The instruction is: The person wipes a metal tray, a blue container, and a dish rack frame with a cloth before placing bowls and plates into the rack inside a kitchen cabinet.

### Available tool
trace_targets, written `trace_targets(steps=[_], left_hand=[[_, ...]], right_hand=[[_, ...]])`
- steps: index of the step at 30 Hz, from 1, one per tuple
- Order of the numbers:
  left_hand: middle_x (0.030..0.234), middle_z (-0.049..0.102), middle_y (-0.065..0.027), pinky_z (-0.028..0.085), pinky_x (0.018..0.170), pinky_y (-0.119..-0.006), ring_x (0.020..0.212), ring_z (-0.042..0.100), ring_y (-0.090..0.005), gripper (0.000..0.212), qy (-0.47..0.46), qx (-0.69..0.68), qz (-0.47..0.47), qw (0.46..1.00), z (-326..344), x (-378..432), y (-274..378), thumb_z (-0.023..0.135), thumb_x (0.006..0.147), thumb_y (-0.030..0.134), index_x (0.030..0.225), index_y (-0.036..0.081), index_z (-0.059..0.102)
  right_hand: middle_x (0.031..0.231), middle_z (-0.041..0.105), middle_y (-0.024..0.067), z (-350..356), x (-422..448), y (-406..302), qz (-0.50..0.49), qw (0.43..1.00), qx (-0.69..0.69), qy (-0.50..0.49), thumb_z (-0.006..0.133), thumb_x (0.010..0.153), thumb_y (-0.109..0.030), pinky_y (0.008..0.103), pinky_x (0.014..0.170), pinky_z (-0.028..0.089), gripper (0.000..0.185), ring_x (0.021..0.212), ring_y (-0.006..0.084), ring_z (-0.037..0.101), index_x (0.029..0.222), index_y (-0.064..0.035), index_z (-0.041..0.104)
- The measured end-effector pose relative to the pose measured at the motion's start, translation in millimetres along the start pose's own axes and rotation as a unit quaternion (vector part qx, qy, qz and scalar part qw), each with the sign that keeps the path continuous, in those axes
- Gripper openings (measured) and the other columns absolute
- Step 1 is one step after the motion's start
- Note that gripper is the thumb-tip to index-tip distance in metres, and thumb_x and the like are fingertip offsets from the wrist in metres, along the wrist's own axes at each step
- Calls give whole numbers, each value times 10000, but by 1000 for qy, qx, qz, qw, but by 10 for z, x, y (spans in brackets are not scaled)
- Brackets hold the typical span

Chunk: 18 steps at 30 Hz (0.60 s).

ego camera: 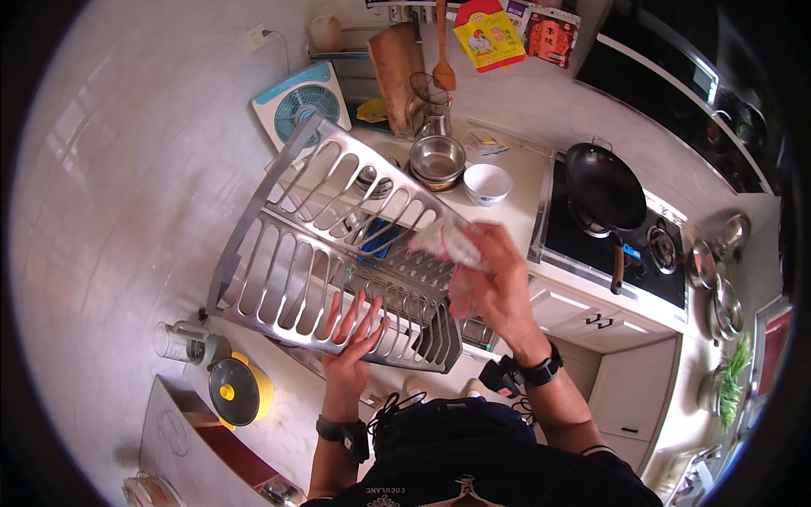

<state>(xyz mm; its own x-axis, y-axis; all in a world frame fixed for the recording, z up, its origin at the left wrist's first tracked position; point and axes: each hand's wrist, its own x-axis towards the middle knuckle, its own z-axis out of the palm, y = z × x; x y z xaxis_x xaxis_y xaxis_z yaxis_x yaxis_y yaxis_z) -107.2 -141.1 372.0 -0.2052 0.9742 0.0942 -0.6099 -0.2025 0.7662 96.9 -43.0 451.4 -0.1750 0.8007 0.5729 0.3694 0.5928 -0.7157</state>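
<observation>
A stainless-steel slotted dish rack [307, 234] is held tilted up in front of me, over the counter and the floor. My left hand [350, 345] grips its lower edge, with the fingers seen at the slots. My right hand [507, 288] pinches a pale cloth with pink edging [453, 244] against the rack's right side. Part of the cloth hangs below the fingers. Through the slots, a blue item [379, 237] shows; what it is I cannot tell. Most of what lies behind the rack is hidden.
Metal bowls [437, 157] and a white bowl [488, 184] stand on the counter behind the rack. A black wok [605, 187] sits on the gas hob [665, 279]. To the left are a box fan [304, 104], a yellow lidded pot [237, 390] and a blender jug [174, 342].
</observation>
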Motion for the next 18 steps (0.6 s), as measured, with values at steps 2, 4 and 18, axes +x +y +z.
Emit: trace_targets(steps=[2,4,18], left_hand=[[1429,268,-212,332,1026,-536,1288,304,-427,766,-11,2,-16,1000,-12,-16,-29,416,752,-148,1433,92,160],[1429,269,-211,324,1028,-542,1287,306,-427,761,-31,-7,-41,999,26,-28,-101,410,744,-151,1428,85,174],[1414,296,-217,391,990,-516,1272,328,-430,766,-16,0,-42,999,-49,-84,25,457,752,-128,1430,91,174]], right_hand=[[1146,511,208,-78,221,-181,-41,998,-15,44,494,605,92,387,883,428,516,1022,395,516,1105,-7,575],[1165,517,168,-126,468,-214,-123,986,-77,80,541,601,82,386,875,429,539,1025,365,507,1127,-32,569],[1134,527,109,125,334,239,-211,925,-316,16,617,579,-16,365,792,443,558,909,253,516,1135,-21,563]])
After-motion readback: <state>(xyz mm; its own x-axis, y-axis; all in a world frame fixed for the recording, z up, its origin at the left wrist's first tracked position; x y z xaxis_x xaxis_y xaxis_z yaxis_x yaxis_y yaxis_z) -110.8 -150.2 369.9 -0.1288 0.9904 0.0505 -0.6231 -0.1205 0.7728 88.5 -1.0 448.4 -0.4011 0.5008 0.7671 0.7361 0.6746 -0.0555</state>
